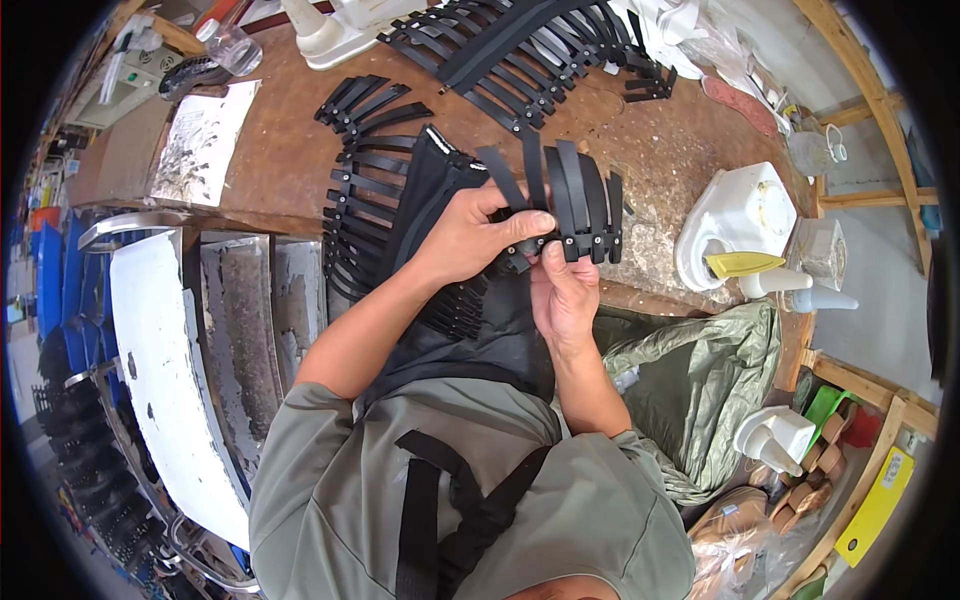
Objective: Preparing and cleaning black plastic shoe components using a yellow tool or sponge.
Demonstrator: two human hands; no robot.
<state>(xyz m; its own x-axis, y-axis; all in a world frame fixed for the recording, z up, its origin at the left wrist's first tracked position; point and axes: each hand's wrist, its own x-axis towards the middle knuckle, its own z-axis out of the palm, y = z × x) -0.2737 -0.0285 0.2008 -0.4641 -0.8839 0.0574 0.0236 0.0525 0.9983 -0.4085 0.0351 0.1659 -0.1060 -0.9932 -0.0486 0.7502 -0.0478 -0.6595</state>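
Both my hands are on a row of black straps [572,185] with small metal rivets along its lower edge, above the near edge of the brown worktable [270,140]. My left hand [478,232] is closed, pinching the straps between thumb and fingers. From below, my right hand [566,295] grips the riveted edge, its thumb against the front. Left of my hands, more riveted black straps [365,180] fan out beside a black fabric band [425,195], draped over the table edge and my lap. My fingers hide part of the straps between them.
Another bundle of black straps [515,60] lies at the table's far side. On the right stands a white pot [735,215] with a yellow piece. A stained paper [208,140] and clear bottle [232,50] are far left. An olive bag [720,400] hangs below the right edge.
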